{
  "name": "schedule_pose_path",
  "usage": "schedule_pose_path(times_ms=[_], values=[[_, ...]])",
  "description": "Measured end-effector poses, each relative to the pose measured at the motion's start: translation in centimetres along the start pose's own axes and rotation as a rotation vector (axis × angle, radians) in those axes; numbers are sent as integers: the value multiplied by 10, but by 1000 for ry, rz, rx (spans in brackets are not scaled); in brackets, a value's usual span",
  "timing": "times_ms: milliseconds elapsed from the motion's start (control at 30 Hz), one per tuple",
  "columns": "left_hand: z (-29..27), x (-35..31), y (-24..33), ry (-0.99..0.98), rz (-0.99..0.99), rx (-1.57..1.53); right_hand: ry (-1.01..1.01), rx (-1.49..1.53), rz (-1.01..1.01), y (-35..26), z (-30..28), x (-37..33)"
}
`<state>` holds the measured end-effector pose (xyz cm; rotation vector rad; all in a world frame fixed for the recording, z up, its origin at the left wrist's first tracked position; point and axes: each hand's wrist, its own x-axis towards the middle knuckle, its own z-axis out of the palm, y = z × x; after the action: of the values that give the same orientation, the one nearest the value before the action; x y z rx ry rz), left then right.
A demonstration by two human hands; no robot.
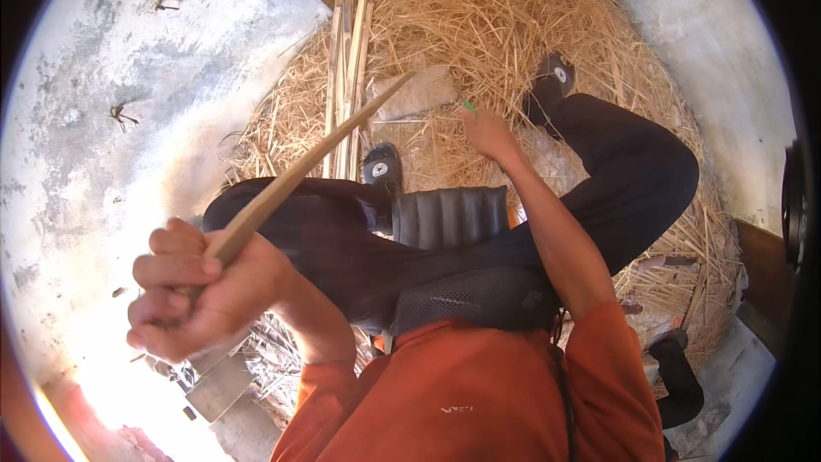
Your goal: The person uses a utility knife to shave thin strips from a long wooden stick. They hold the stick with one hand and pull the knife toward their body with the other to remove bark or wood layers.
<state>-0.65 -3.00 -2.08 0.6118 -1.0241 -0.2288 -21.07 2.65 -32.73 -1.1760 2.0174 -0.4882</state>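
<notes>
My left hand [205, 287] is raised at the left, its fingers wrapped round the thick end of a wooden strip [295, 180]. The strip slants up and to the right, and its far end looks narrow. Beyond my lap, my right hand [490, 134] is closed, low over the shavings. A small green piece [469, 106] pokes out past its fingers; what it belongs to is hidden. The strip's thin end appears to the left of this hand, apart from it. A flat pale block [419, 90] lies below that thin end.
Several long pale wooden strips [344, 77] lie beside the left sandal [382, 169]. Straw-like shavings [479, 17] cover the floor between pale walls [154, 51]. A ridged black pad [453, 216] sits between my legs. At the lower right is a dark-clad limb [680, 385].
</notes>
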Motion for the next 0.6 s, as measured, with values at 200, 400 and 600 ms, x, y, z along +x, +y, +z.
schedule_pose_path(times_ms=[200,400,600], values=[[-1,5,-3,19,-16,0,88,405,-252,-133,-67,-64],[-2,2,-8,-65,-30,-24,113,88,-408,-121,-44,-48],[-8,5,-4,-122,-42,-20,122,-92,-284,-78,-16,3]])
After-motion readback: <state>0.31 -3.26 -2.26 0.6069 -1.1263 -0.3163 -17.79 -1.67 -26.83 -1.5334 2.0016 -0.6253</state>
